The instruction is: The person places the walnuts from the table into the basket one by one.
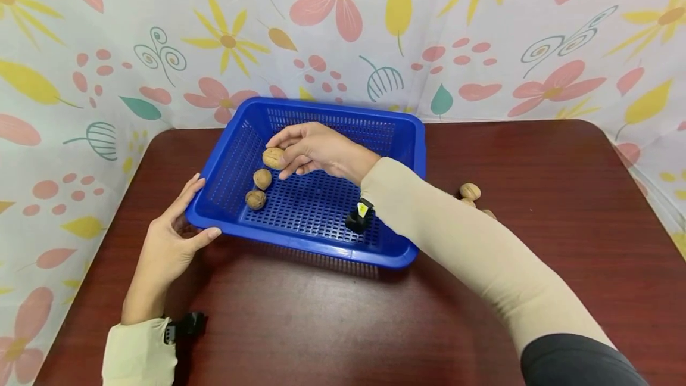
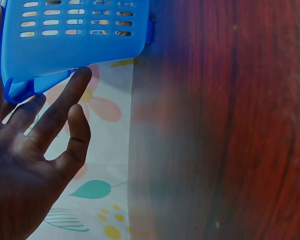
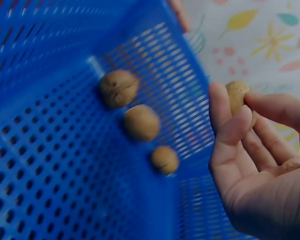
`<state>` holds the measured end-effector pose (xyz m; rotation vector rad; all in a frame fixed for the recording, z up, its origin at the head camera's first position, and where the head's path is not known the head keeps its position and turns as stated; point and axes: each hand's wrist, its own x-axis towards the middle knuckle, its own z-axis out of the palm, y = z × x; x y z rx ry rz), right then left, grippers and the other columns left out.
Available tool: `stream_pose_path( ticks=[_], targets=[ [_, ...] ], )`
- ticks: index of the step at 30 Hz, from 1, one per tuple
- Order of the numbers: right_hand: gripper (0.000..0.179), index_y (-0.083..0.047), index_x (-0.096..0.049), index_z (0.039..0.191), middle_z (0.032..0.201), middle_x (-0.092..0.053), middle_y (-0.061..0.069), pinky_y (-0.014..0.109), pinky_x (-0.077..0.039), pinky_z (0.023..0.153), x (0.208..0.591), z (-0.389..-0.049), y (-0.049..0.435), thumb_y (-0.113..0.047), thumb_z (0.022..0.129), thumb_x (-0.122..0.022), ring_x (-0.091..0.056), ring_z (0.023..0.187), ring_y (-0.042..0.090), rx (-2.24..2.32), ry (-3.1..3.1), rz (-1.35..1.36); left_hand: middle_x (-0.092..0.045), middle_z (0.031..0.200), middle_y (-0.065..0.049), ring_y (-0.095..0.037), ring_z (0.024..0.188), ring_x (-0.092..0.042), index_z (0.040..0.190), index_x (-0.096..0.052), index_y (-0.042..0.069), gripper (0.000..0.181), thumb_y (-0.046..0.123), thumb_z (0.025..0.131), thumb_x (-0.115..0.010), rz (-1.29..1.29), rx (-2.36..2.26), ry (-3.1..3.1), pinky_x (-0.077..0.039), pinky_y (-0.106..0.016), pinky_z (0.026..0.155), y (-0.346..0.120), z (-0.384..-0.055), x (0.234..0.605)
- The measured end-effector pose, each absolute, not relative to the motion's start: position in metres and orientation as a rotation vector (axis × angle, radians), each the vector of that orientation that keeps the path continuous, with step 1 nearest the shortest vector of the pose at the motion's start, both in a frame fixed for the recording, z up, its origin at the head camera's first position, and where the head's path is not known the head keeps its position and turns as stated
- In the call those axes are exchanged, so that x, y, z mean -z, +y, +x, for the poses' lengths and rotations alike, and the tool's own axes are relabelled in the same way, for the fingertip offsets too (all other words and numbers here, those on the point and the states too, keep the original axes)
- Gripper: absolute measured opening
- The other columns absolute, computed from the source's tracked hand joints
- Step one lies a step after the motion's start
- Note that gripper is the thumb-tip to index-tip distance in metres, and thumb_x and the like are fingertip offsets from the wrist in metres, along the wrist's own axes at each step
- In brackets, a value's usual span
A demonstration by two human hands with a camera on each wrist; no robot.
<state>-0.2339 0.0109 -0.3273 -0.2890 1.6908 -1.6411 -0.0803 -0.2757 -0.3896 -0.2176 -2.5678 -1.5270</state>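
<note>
A blue plastic basket (image 1: 305, 249) with slotted walls stands on the table. At its near left corner my left hand (image 1: 168, 249) holds the rim, the thumb on the front edge and the fingers along the left side. Over the basket, my right hand (image 1: 321, 151) pinches a walnut (image 1: 273, 158) between thumb and fingertips. Below it, walnuts (image 1: 262, 179) lie on the basket floor by the left wall. In the right wrist view three walnuts (image 3: 142, 123) sit in a row there; the head view shows only two of these plainly.
More walnuts (image 1: 470, 191) lie on the dark red wooden table (image 1: 563, 207) right of the basket, partly hidden by the right forearm. A flower-patterned cloth (image 1: 343, 34) hangs behind the table and along its sides.
</note>
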Motion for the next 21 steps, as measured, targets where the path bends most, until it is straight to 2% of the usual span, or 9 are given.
stream_pose_path(
  ticks=[4, 7, 11, 13, 16, 21],
  targets=[
    [0.039, -0.009, -0.068, 0.134, 0.137, -0.071, 0.005, 0.029, -0.053, 0.071, 0.343, -0.235, 0.005, 0.003, 0.097, -0.065, -0.076, 0.083, 0.021, 1.570, 1.714, -0.292, -0.033, 0.172, -0.007, 0.010, 0.112, -0.062, 0.159, -0.046, 0.012, 0.084, -0.011, 0.085, -0.079, -0.217, 1.531, -2.563, -0.053, -0.008, 0.079, -0.275, -0.080, 0.390],
    [0.038, -0.009, -0.067, 0.134, 0.128, -0.073, 0.009, 0.029, -0.052, 0.072, 0.353, -0.233, 0.003, 0.001, 0.097, -0.065, -0.077, 0.084, 0.022, 1.479, 1.749, -0.311, -0.033, 0.172, -0.007, 0.010, 0.111, -0.062, 0.159, -0.046, 0.012, 0.084, -0.010, 0.086, -0.079, -0.215, 1.524, -2.567, -0.052, -0.008, 0.079, -0.275, -0.079, 0.391],
    [0.037, -0.009, -0.069, 0.130, 0.112, -0.074, 0.011, 0.030, -0.052, 0.071, 0.362, -0.232, 0.002, 0.001, 0.095, -0.066, -0.077, 0.085, 0.023, 1.385, 1.782, -0.316, -0.033, 0.172, -0.006, 0.010, 0.111, -0.062, 0.160, -0.046, 0.014, 0.084, -0.009, 0.086, -0.080, -0.211, 1.515, -2.579, -0.052, -0.008, 0.080, -0.276, -0.079, 0.392],
    [0.037, -0.008, -0.069, 0.130, 0.110, -0.073, 0.009, 0.029, -0.052, 0.071, 0.366, -0.232, 0.001, 0.002, 0.094, -0.067, -0.077, 0.084, 0.023, 1.364, 1.781, -0.321, -0.033, 0.172, -0.006, 0.010, 0.111, -0.062, 0.160, -0.046, 0.014, 0.084, -0.009, 0.086, -0.080, -0.208, 1.515, -2.579, -0.052, -0.008, 0.080, -0.277, -0.079, 0.392],
    [0.038, -0.007, -0.068, 0.131, 0.113, -0.073, 0.008, 0.028, -0.053, 0.070, 0.371, -0.230, -0.001, 0.002, 0.094, -0.067, -0.077, 0.082, 0.022, 1.335, 1.764, -0.330, -0.033, 0.172, -0.005, 0.010, 0.111, -0.062, 0.160, -0.046, 0.014, 0.084, -0.009, 0.086, -0.080, -0.205, 1.519, -2.577, -0.053, -0.008, 0.080, -0.277, -0.079, 0.392],
    [0.037, -0.006, -0.067, 0.132, 0.127, -0.070, 0.011, 0.027, -0.054, 0.068, 0.377, -0.228, -0.003, 0.004, 0.096, -0.066, -0.076, 0.079, 0.022, 1.293, 1.735, -0.339, -0.034, 0.172, -0.004, 0.010, 0.111, -0.063, 0.159, -0.046, 0.014, 0.084, -0.008, 0.086, -0.080, -0.202, 1.523, -2.576, -0.053, -0.008, 0.080, -0.277, -0.080, 0.392]
  ],
)
